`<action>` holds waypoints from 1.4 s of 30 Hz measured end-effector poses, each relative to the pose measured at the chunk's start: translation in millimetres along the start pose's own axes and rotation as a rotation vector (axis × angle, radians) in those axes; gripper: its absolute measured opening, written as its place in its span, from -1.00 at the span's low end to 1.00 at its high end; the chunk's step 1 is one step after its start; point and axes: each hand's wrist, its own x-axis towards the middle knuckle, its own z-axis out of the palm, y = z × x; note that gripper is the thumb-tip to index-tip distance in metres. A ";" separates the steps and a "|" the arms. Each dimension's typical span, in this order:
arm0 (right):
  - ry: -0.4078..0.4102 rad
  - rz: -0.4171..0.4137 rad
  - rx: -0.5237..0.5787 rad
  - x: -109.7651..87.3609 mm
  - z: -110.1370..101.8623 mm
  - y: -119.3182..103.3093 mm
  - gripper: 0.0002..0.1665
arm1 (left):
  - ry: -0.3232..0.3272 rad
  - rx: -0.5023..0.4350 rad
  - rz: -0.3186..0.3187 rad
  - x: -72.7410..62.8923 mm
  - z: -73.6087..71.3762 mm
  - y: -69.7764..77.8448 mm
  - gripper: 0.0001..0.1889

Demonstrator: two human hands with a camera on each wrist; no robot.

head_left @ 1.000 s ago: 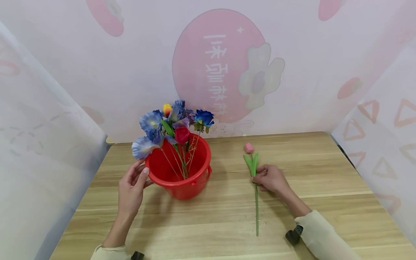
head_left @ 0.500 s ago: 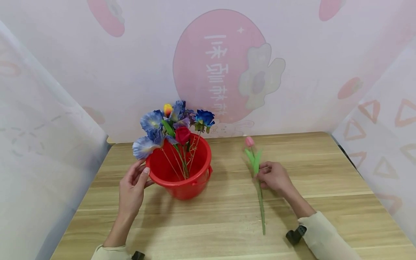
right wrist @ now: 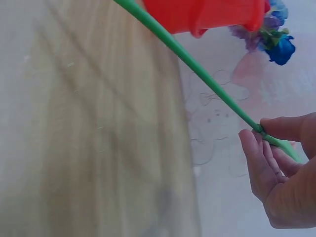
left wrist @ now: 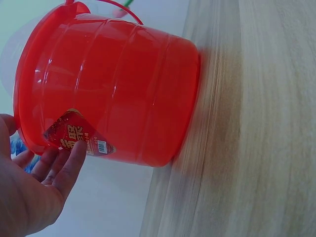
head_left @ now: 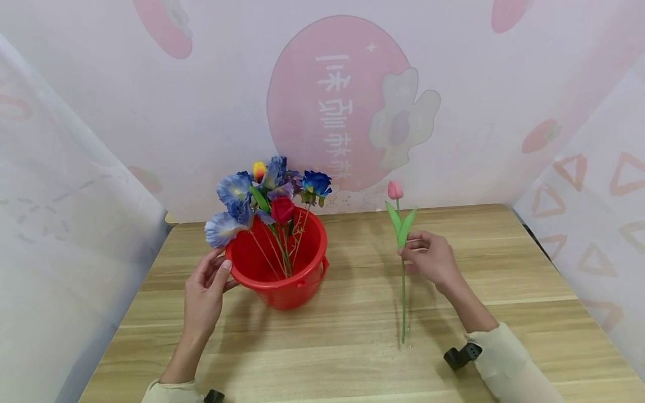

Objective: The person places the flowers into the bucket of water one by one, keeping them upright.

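Observation:
A red bucket stands on the wooden table, holding several artificial flowers: blue irises, a red rose, a blue rose and a yellow-orange bud. My left hand grips its rim at the left, thumb over the edge and fingers against the outer wall by a label. To the right, my right hand pinches a pink tulip just below its two leaves. The tulip stands upright, bloom at the top; its green stem crosses the right wrist view.
The wooden table reaches back to a white printed backdrop, with side sheets at left and right. Tiny bits lie on the tabletop near the lower end of the tulip's stem. The bucket's handle hangs at its right side.
The right hand has raised the tulip from the table and tipped it upright, moving slightly right and away from me. The left hand and the bucket have stayed in place.

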 end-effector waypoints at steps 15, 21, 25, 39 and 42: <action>-0.001 -0.114 0.121 4.3 -3.7 -39.4 -0.42 | -0.006 0.001 0.000 0.2 0.9 0.5 -0.51; 0.002 -0.149 0.149 4.4 -0.4 -55.6 -0.44 | -0.001 -0.004 0.004 1.4 1.1 0.4 -0.52; 0.006 -0.173 0.171 3.7 2.6 -63.9 -0.47 | -0.003 0.000 0.004 1.1 0.7 0.9 -0.52; 0.007 -0.258 0.222 9.1 20.3 -103.8 -0.54 | 0.000 -0.011 0.005 0.6 0.0 -0.3 -0.51; 0.006 -0.277 0.237 10.5 24.9 -112.2 -0.55 | 0.002 -0.009 0.005 0.1 0.0 -0.1 -0.51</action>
